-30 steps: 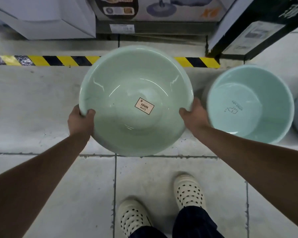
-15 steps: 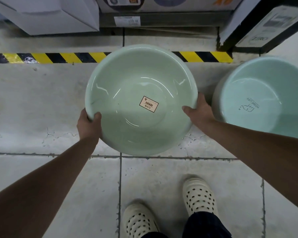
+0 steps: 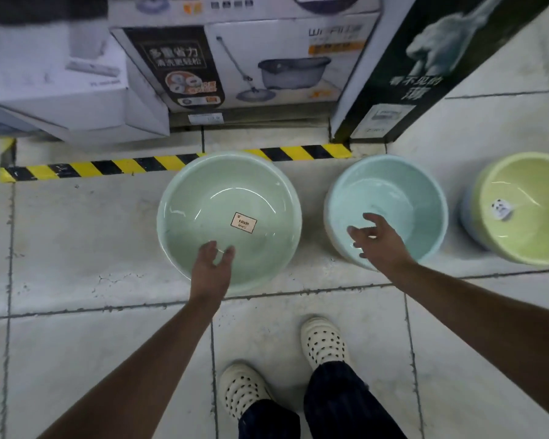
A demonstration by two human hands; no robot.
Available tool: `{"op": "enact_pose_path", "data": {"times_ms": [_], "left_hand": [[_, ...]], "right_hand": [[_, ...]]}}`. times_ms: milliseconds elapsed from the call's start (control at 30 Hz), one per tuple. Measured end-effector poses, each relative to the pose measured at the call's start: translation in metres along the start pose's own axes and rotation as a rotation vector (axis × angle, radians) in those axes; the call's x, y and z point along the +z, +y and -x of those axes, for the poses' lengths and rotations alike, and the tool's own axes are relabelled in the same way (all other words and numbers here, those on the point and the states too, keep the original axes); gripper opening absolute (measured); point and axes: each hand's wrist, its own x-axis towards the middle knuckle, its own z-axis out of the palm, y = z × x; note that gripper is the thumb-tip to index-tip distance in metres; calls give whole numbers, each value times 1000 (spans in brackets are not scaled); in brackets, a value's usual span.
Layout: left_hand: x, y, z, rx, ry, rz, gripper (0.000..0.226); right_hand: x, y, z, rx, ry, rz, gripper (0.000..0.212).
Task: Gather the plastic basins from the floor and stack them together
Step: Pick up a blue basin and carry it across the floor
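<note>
A pale green basin [image 3: 203, 198] with a small label in its bottom rests on the tiled floor in front of me. To its right stands a light blue basin [image 3: 403, 191], and a yellow-green basin [image 3: 533, 223] sits at the far right edge. My left hand [image 3: 211, 267] hovers over the near rim of the green basin, fingers apart, holding nothing. My right hand [image 3: 377, 240] is spread open over the near side of the blue basin, empty as well.
Boxed mop sets [image 3: 260, 58] and a white carton [image 3: 61, 80] line the shelf base beyond a yellow-black hazard tape [image 3: 108, 166]. A dark display box [image 3: 425, 74] juts out at the right. My feet in white perforated clogs [image 3: 324, 343] stand on the tiles.
Both hands have let go of the green basin, which now rests on the floor. My right hand has moved right over the blue basin. The view has pulled back.
</note>
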Motion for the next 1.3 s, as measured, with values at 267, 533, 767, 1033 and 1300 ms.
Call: {"op": "enact_pose_path", "data": {"times_ms": [267, 533, 767, 1033, 1300], "left_hand": [[73, 61, 88, 70, -149, 76, 27], [193, 31, 36, -66, -84, 47, 39], [280, -4, -15, -39, -186, 22, 86], [324, -26, -42, 60, -47, 24, 44], [297, -14, -27, 67, -63, 61, 38]], "right_hand": [[-133, 32, 35, 66, 119, -62, 57], [-166, 120, -68, 109, 184, 39, 76], [-143, 185, -162, 150, 130, -109, 83], [-105, 213, -206, 57, 120, -341, 61], [-126, 172, -169, 22, 116, -316, 69]]}}
